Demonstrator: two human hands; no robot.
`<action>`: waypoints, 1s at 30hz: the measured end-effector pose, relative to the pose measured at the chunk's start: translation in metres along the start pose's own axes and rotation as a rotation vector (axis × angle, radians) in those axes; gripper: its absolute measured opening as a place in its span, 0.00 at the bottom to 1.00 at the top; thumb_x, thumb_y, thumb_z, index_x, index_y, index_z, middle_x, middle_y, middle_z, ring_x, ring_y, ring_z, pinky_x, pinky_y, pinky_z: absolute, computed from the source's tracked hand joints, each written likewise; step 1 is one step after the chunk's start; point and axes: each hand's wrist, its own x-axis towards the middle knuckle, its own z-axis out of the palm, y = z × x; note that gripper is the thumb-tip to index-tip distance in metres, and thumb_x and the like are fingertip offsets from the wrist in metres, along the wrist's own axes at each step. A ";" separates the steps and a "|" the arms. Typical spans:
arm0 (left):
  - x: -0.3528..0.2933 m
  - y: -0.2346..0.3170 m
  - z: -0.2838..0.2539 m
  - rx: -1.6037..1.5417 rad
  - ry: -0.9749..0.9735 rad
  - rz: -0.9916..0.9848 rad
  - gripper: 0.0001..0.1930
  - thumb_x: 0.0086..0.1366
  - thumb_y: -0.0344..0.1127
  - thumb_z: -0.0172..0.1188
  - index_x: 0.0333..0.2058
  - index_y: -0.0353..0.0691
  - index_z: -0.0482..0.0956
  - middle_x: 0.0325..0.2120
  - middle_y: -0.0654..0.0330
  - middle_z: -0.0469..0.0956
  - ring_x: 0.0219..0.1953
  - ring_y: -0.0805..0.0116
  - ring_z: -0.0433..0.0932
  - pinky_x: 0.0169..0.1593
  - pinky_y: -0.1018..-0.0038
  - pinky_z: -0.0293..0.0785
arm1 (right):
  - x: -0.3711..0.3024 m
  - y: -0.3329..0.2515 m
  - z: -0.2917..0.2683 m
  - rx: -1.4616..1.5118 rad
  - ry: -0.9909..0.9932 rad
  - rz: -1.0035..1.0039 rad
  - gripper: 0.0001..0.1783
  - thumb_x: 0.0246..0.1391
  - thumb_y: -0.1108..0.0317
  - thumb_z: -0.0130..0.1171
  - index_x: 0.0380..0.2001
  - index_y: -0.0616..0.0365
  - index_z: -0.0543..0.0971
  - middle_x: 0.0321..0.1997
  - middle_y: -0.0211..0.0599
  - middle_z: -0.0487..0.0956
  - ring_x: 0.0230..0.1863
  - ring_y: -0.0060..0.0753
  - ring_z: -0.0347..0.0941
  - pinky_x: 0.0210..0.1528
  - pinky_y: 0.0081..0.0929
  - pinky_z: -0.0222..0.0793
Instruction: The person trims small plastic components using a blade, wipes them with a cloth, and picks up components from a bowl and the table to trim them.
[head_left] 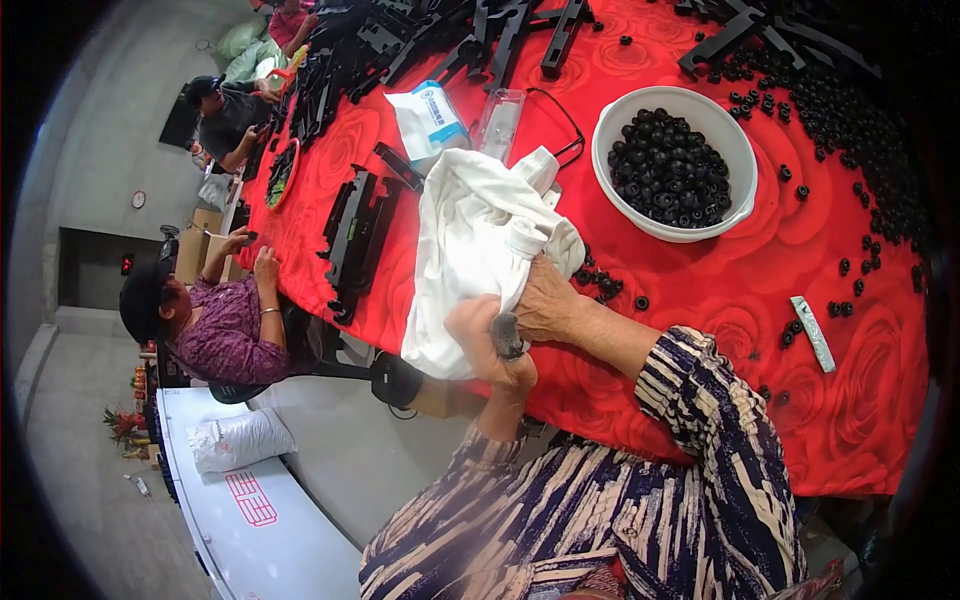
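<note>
A crumpled white cloth (455, 240), soft and folded like a garment, is bunched at the near edge of the red table. My right hand (545, 300) grips it from the right, the fingers partly buried in its folds. My left hand (482, 340), slightly blurred, is closed on its lower part, close beside the right hand. A dark grey band (508, 337) shows on the left hand. Some fingertips of both hands are hidden by the cloth.
The red rose-patterned tablecloth (560, 395) carries a white bowl (603, 185) of small black round parts, loose black parts (890, 190), long black plastic pieces (355, 235), a tissue pack (430, 115), glasses (575, 125) and a silvery strip (812, 333). Several people sit along the left side.
</note>
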 end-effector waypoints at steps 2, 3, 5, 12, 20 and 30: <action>-0.002 -0.001 0.000 -0.001 -0.010 -0.012 0.09 0.61 0.29 0.48 0.37 0.30 0.70 0.37 0.52 0.69 0.41 0.59 0.67 0.47 0.68 0.62 | 0.000 0.000 -0.002 0.008 -0.031 0.020 0.32 0.41 0.57 0.53 0.52 0.58 0.65 0.54 0.50 0.64 0.60 0.54 0.54 0.63 0.57 0.38; -0.002 -0.001 0.000 0.004 -0.016 -0.026 0.09 0.61 0.29 0.47 0.37 0.30 0.70 0.37 0.52 0.69 0.41 0.59 0.67 0.47 0.68 0.62 | 0.001 -0.001 -0.003 0.016 -0.008 0.004 0.32 0.41 0.57 0.53 0.51 0.58 0.66 0.54 0.50 0.64 0.60 0.54 0.54 0.63 0.57 0.39; -0.002 0.000 0.001 0.002 -0.013 -0.024 0.09 0.61 0.29 0.47 0.37 0.30 0.70 0.36 0.52 0.69 0.41 0.59 0.67 0.47 0.68 0.62 | 0.000 -0.001 -0.005 0.021 0.015 -0.010 0.31 0.41 0.57 0.53 0.51 0.57 0.66 0.53 0.50 0.64 0.59 0.54 0.54 0.62 0.57 0.40; -0.001 0.000 0.001 0.032 -0.033 0.043 0.09 0.59 0.28 0.47 0.36 0.31 0.71 0.37 0.52 0.70 0.41 0.59 0.68 0.47 0.68 0.62 | -0.004 0.004 0.000 0.054 0.041 -0.053 0.29 0.40 0.55 0.54 0.47 0.56 0.69 0.52 0.50 0.65 0.58 0.57 0.55 0.61 0.59 0.40; -0.001 0.003 0.001 0.027 -0.041 0.038 0.09 0.58 0.28 0.48 0.36 0.32 0.71 0.36 0.52 0.70 0.41 0.58 0.68 0.47 0.67 0.62 | 0.006 -0.005 -0.013 0.024 0.309 -0.103 0.23 0.37 0.57 0.54 0.39 0.53 0.71 0.41 0.40 0.70 0.48 0.48 0.63 0.53 0.49 0.53; -0.001 0.004 0.002 0.048 -0.058 0.018 0.08 0.58 0.28 0.49 0.36 0.32 0.71 0.36 0.53 0.70 0.40 0.59 0.68 0.46 0.68 0.63 | 0.003 -0.003 -0.012 0.014 0.385 -0.108 0.23 0.36 0.58 0.56 0.39 0.54 0.71 0.40 0.38 0.71 0.47 0.48 0.64 0.52 0.49 0.55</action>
